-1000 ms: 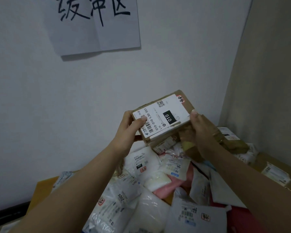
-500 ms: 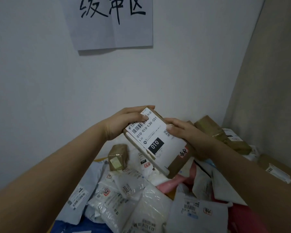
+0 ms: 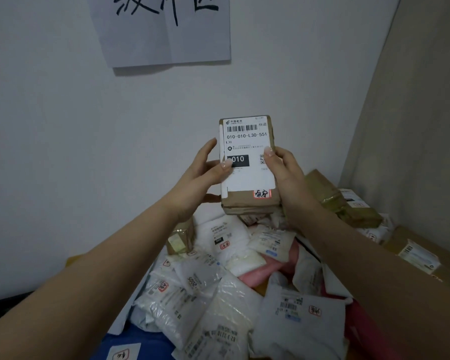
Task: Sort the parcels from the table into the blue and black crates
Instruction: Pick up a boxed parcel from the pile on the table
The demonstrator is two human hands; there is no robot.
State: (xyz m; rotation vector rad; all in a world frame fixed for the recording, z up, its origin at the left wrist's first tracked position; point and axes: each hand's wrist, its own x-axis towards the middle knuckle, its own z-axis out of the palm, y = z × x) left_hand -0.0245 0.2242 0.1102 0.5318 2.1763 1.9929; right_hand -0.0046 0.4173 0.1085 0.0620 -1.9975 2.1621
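Turned upright since a moment ago, the cardboard parcel (image 3: pixel 247 165) faces the camera above the far heap of parcels (image 3: pixel 218 289), left hand (image 3: pixel 203 175) and right hand (image 3: pixel 283 172) pinching its sides; label reading seems underway, crate choice next, though neither crate is identifiable.

The table (image 3: pixel 72 261) shows only as a yellow-brown corner by the wall. A big heap of parcels covers it: white bags (image 3: pixel 218 302), a pink bag (image 3: pixel 265 274), a small brown box (image 3: pixel 181 239) and bigger brown boxes (image 3: pixel 346 203).
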